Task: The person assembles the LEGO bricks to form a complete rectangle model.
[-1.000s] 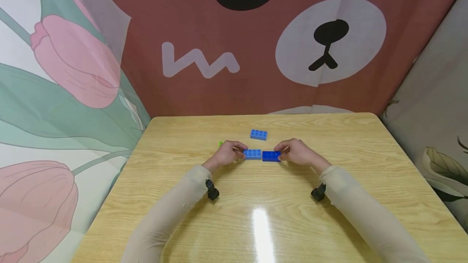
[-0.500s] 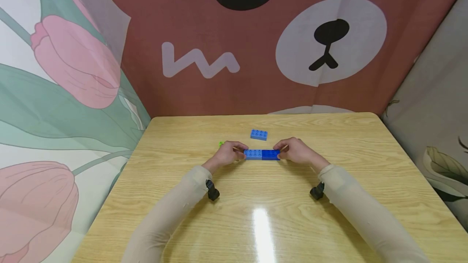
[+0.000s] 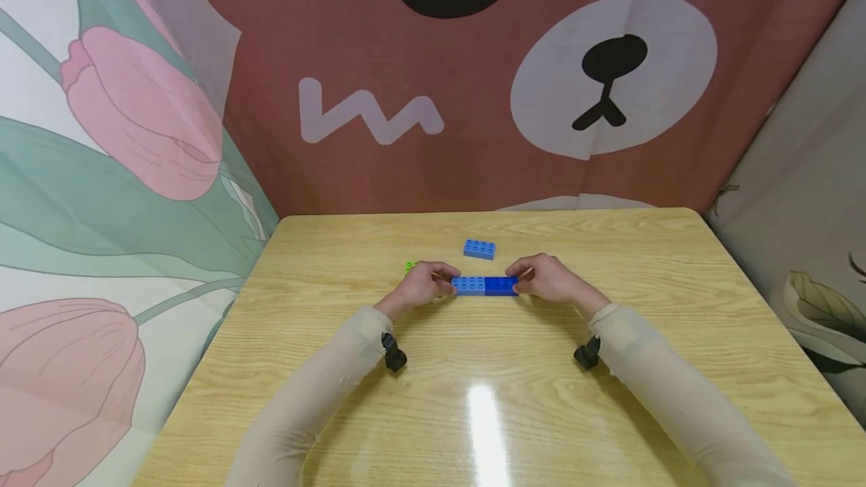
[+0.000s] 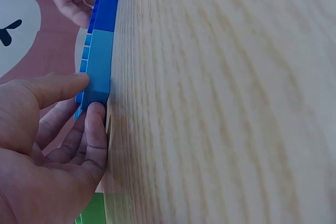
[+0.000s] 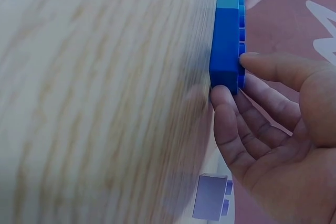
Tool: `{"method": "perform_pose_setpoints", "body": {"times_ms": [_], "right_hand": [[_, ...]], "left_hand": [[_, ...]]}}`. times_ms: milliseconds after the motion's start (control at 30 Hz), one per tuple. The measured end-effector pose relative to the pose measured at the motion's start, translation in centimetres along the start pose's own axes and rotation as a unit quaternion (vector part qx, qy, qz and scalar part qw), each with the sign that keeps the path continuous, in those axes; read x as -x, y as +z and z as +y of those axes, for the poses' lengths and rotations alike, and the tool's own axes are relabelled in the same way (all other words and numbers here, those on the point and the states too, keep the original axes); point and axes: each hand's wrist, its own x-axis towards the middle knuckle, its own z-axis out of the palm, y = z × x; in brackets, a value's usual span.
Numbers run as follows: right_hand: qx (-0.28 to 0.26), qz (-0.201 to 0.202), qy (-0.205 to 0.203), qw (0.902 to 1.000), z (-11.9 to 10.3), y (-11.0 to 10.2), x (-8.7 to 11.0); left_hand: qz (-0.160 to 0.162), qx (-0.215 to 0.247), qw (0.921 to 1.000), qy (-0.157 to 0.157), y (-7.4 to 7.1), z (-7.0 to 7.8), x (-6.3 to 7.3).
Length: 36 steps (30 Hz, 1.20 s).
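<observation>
A light blue building brick [image 3: 469, 286] and a dark blue building brick [image 3: 501, 286] lie end to end on the table, their short ends touching and studs up. My left hand [image 3: 421, 284] pinches the outer end of the light blue one. In the left wrist view, its thumb is at the studs and its fingers are at the brick's end. On the other side my right hand [image 3: 549, 280] grips the outer end of the dark blue brick, thumb against the studs in the right wrist view. Fingers partly cover both outer ends.
Another blue brick [image 3: 479, 249] lies behind the pair on the wooden table [image 3: 379, 412]. A green brick [image 4: 93, 209] sits by my left hand, mostly hidden in the head view. Near my right hand is a pale purple brick [image 5: 210, 196].
The dark blue brick has moved slightly left and back with my right hand, closing the small gap to the light blue brick. Over the last half second almost nothing has moved.
</observation>
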Motion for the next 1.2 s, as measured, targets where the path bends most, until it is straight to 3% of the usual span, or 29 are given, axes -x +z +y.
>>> {"method": "perform_pose_setpoints", "body": {"times_ms": [833, 1200], "right_hand": [[0.01, 0.053, 0.004, 0.9986, -1.0, -1.2, -0.9], [-0.015, 0.066, 0.013, 0.9976, -1.5, -1.1, -2.2]], "left_hand": [[0.005, 0.009, 0.9999, -0.007, 0.2, -0.3, -0.2], [-0.003, 0.018, 0.9998, -0.007, 0.3, -0.3, -0.2]]}}
